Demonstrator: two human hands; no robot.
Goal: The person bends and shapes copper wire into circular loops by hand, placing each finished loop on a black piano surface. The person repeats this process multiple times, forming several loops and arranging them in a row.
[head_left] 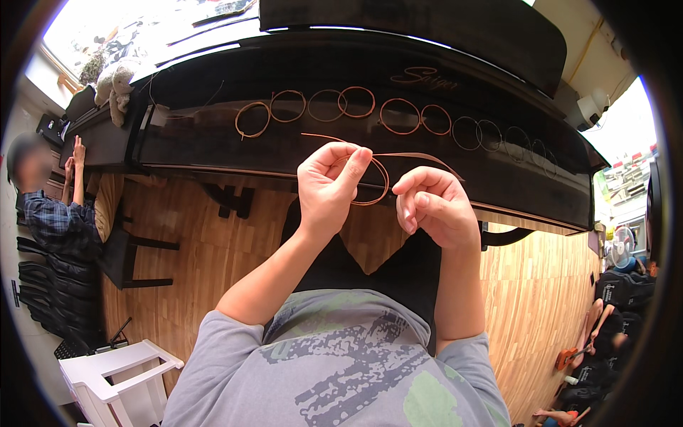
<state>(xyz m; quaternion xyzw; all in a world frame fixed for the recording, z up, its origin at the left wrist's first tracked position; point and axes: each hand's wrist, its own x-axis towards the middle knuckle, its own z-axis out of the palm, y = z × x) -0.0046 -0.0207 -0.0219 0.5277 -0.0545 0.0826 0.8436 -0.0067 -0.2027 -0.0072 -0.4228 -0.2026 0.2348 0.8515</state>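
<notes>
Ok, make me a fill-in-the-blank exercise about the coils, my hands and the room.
1. Your ____ hand pinches a coil.
2. Other coils lie on the piano, which is ____ in colour.
3. The floor is ____ in tone than the piano, not darker.
4. A plaid shirt shows toward the picture's ____ edge.

Missing words: left; black; lighter; left.

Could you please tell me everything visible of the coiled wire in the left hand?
The coiled wire looks thin, copper-coloured and metallic, with several rounded turns. The left hand pinches it, hiding part; a loose end sticks out leftward above. It is held up before the black piano. Whether the right hand touches it is unclear.
</notes>
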